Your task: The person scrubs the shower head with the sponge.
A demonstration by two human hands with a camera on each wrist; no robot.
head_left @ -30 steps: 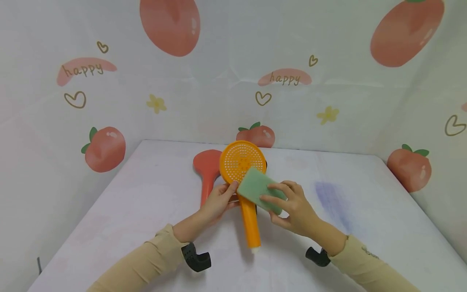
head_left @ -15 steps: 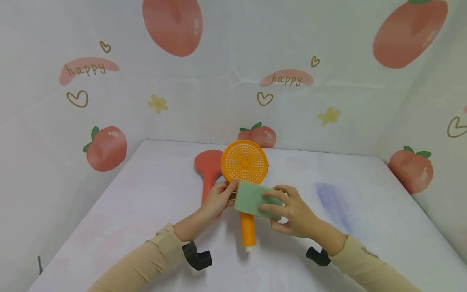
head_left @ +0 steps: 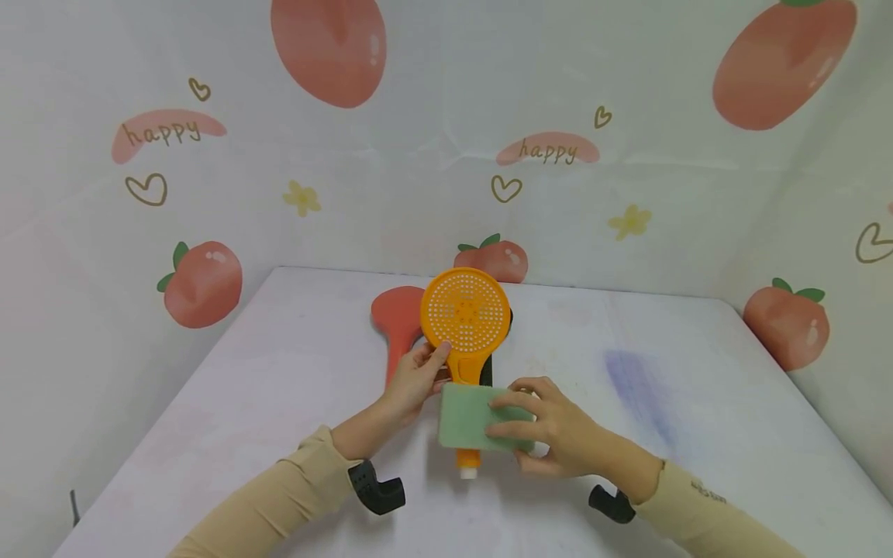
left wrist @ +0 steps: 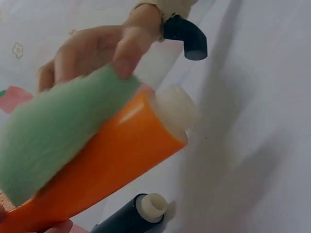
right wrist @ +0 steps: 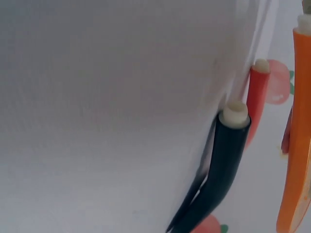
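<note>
My left hand [head_left: 412, 384] holds an orange shower head [head_left: 466, 310] at its neck, thumb in front. The perforated round face is turned toward me, and the handle points down to a white threaded end. My right hand [head_left: 551, 426] grips a pale green sponge [head_left: 460, 417], fingers spread over its front and thumb below. The sponge lies across the lower handle. In the left wrist view, the sponge [left wrist: 63, 126] lies along the orange handle [left wrist: 121, 150], with the right hand [left wrist: 92, 51] behind it. Only fingertips of the left hand show there, at the lower left edge.
A red shower head [head_left: 398, 310] lies on the white table [head_left: 321, 349] behind my left hand. Mostly hidden behind the orange one is a black shower head [right wrist: 221, 160]. A purple smear [head_left: 635, 391] marks the right side of the table. A printed cloth [head_left: 391, 178] hangs behind.
The sponge in my right hand has moved down from the shower head's face to its lower handle and turned level. The left hand keeps its hold; the handle has swung slightly left.
</note>
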